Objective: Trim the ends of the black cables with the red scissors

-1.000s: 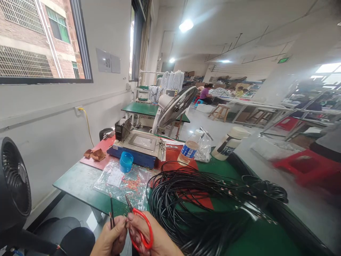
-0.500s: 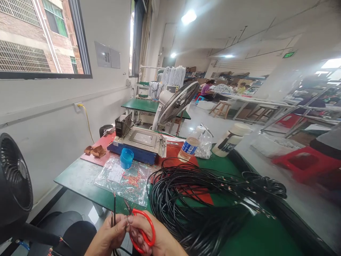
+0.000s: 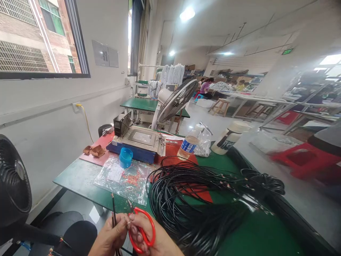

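Observation:
My left hand (image 3: 114,230) is closed around black cables (image 3: 114,206), whose stripped end points upward. Red-handled scissors (image 3: 152,227) sit in my right hand (image 3: 145,229), their short blades pointing up and to the left. The fingertips of both hands meet at a thin, pale wire end, too small to make out well. A big heap of black cables (image 3: 183,199) lies on the green table just right of my hands. Beyond my hands, a clear plastic bag (image 3: 106,179) lies flat with small reddish scraps (image 3: 132,179) on it.
A blue-based metal heating unit (image 3: 133,151) stands at the back behind a blue cup (image 3: 125,157). A labelled bottle (image 3: 187,145) and a cream flask (image 3: 227,140) stand to the right. Fans (image 3: 177,101) are behind the table and at the left edge. People sit farther back.
The view has shifted slightly. The scissors' blades and the cable tip have tilted a little, while both hands keep their grip with fingertips together.

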{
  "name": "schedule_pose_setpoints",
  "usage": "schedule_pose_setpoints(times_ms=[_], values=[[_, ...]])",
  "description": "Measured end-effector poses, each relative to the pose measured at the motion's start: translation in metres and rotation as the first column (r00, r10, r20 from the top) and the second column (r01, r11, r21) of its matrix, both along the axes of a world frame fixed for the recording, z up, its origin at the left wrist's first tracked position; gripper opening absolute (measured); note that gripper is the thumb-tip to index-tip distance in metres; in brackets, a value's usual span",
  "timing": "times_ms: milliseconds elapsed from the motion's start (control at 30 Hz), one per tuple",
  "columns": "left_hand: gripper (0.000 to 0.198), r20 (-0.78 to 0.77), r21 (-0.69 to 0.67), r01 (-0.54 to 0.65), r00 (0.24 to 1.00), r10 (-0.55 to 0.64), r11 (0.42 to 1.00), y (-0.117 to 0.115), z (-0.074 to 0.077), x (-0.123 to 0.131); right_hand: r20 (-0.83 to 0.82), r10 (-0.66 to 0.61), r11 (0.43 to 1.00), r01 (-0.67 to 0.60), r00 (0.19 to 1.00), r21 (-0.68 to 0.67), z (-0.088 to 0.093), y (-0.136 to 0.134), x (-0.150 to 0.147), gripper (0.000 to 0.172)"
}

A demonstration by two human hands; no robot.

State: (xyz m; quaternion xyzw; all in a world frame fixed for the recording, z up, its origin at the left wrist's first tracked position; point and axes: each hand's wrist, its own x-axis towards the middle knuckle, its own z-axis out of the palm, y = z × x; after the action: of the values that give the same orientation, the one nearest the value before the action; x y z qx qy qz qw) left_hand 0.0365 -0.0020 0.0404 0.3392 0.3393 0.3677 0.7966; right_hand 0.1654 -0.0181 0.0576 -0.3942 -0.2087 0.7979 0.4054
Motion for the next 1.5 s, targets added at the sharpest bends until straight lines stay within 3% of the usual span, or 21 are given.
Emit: schedule_pose_setpoints(times_ms=[167,367,667,900,1167,1500], values=[[0.033,-0.018,-0.052,-0.032,0.999,0.031,0.998,0.001,0.001,0.000,-0.034,0.008,0.997,-0.006,0.999,0.071,-0.006,-0.001,0.000,0.046],[0.034,-0.019,-0.055,-0.034,0.999,0.033,0.998,0.000,-0.003,0.003,-0.012,-0.005,0.990,0.006,1.000,0.141,-0.011,-0.001,0.000,0.044],[0.034,0.052,-0.071,-0.053,0.997,0.056,0.996,0.000,0.007,0.006,-0.003,-0.025,0.998,0.026,1.000,0.055,-0.006,-0.003,-0.001,0.045],[0.032,0.029,-0.034,-0.018,0.999,0.019,0.999,0.002,-0.002,0.005,-0.020,-0.065,0.994,0.066,0.998,0.082,-0.008,-0.004,-0.003,0.049],[0.033,-0.025,-0.010,-0.018,1.000,0.017,1.000,0.002,0.002,0.004,0.011,-0.090,0.989,0.088,0.996,0.117,-0.010,-0.003,-0.003,0.048],[0.032,0.066,-0.037,-0.044,0.997,0.047,0.998,0.003,-0.003,0.008,-0.008,-0.065,0.995,0.065,0.998,0.071,-0.008,-0.005,-0.002,0.045]])
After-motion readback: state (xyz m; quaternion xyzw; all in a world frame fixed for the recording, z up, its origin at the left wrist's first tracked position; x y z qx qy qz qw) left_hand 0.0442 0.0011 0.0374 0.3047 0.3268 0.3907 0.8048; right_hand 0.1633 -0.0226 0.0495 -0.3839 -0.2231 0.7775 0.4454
